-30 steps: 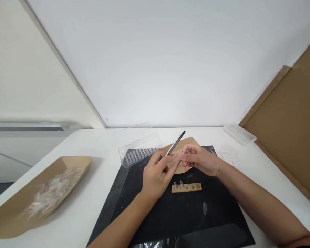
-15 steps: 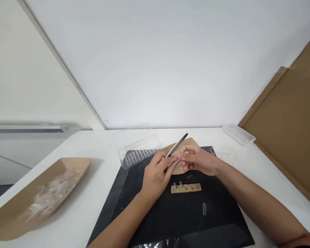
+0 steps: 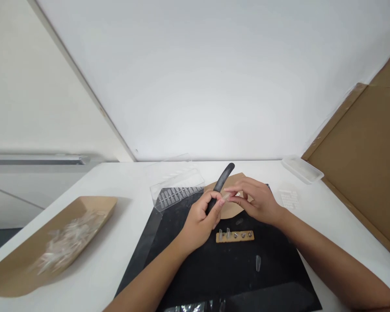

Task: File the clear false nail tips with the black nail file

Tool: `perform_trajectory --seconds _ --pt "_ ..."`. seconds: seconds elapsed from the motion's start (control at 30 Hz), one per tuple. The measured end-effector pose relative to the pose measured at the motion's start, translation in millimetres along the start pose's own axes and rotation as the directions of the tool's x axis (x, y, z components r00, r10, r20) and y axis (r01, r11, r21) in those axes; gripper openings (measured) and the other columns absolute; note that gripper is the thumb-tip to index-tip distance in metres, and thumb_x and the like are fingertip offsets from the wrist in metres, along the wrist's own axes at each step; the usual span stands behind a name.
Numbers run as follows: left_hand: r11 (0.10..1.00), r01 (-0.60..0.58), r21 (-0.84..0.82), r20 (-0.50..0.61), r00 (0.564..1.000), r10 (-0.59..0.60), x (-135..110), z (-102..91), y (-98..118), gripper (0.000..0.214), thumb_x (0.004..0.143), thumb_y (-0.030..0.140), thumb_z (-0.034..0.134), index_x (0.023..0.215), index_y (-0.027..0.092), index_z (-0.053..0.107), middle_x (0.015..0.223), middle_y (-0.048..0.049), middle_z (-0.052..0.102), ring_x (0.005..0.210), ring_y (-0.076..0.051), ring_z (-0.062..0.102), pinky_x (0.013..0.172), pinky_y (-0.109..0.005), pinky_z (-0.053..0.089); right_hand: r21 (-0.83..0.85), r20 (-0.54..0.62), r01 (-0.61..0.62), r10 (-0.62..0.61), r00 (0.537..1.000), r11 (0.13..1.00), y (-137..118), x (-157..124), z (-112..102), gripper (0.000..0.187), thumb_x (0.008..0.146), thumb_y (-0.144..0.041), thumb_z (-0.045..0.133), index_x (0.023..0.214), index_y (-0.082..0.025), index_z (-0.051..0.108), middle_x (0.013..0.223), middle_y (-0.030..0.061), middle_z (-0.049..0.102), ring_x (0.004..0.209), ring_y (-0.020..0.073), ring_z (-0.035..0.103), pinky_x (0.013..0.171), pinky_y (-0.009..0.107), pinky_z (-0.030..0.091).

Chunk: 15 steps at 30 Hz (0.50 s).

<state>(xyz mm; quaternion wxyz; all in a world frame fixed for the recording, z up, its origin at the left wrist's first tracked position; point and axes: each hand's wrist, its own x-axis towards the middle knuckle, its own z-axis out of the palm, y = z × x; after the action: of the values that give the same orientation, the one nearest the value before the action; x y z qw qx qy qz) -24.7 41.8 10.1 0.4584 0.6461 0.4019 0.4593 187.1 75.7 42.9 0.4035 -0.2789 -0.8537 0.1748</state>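
Note:
My left hand (image 3: 201, 216) is closed around a black curved nail file (image 3: 224, 177), its far end pointing up and right. Close beside it, my right hand (image 3: 258, 199) pinches a small pale, clear piece that looks like a nail tip (image 3: 226, 196), right at the left fingertips. Just below the hands lies a tan stand (image 3: 235, 239) with two clear tips upright at its left end and metal studs along the rest. A loose clear nail tip (image 3: 258, 263) rests on the black mat (image 3: 214, 273), and another lies faintly behind the stand.
A clear case (image 3: 177, 190) with rows of nail tips stands behind my left hand. Beneath the hands is a brown paper tray (image 3: 232, 211). Another brown tray (image 3: 94, 203) at left holds a heap of clear pieces. A translucent box (image 3: 302, 170) and cardboard (image 3: 360, 164) are at right.
The nail file has turned from edge-on to show its broad face. My right hand has rolled over, palm now more downward, with its fingers stretched toward the left hand.

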Motion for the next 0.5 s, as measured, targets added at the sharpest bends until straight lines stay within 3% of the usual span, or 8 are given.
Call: perform_trajectory --seconds 0.1,0.27,0.4,0.5 --pt "0.992 0.058 -0.113 0.077 0.996 -0.049 -0.2 -0.3 0.1 0.039 0.101 0.058 0.056 0.102 0.02 0.053 0.05 0.0124 0.041 0.043 -0.007 0.033 0.049 -0.021 0.028 -0.036 0.008 0.114 -0.114 0.993 0.993 4.1 -1.6 0.2 0.019 0.103 -0.028 0.063 0.117 -0.032 0.075 0.105 0.0043 0.078 0.09 0.0195 0.072 0.079 0.035 0.059" --pt "0.988 0.049 -0.145 0.126 0.992 -0.031 -0.1 -0.5 -2.8 0.036 0.103 0.055 0.055 0.107 0.019 0.056 0.052 0.0124 0.039 0.045 -0.007 0.031 0.049 -0.021 0.029 -0.148 -0.006 0.186 -0.188 0.982 0.971 6.2 -2.5 1.2 0.016 0.103 -0.026 0.063 0.108 -0.032 0.077 0.1 0.0032 0.079 0.084 0.019 0.073 0.072 0.033 0.056" --pt "0.997 0.004 -0.076 0.1 0.995 0.004 -1.4 2.9 -7.2 0.032 0.108 0.049 0.047 0.113 0.019 0.056 0.056 0.0111 0.04 0.046 -0.008 0.034 0.048 -0.02 0.033 -0.202 -0.07 0.144 -0.161 0.985 0.969 5.0 -2.7 2.5 0.017 0.104 -0.023 0.06 0.105 -0.031 0.075 0.1 0.0024 0.077 0.087 0.0184 0.071 0.071 0.032 0.055" --pt "0.989 -0.128 0.08 -0.025 0.991 0.13 -2.9 6.8 -10.9 0.032 0.11 0.042 0.043 0.134 0.022 0.048 0.071 0.0066 0.055 0.047 -0.008 0.043 0.047 -0.021 0.04 -0.196 -0.124 0.06 -0.085 0.989 0.979 4.7 -2.6 3.4 0.02 0.105 -0.02 0.052 0.104 -0.028 0.071 0.098 0.0042 0.074 0.089 0.0182 0.07 0.071 0.031 0.055"
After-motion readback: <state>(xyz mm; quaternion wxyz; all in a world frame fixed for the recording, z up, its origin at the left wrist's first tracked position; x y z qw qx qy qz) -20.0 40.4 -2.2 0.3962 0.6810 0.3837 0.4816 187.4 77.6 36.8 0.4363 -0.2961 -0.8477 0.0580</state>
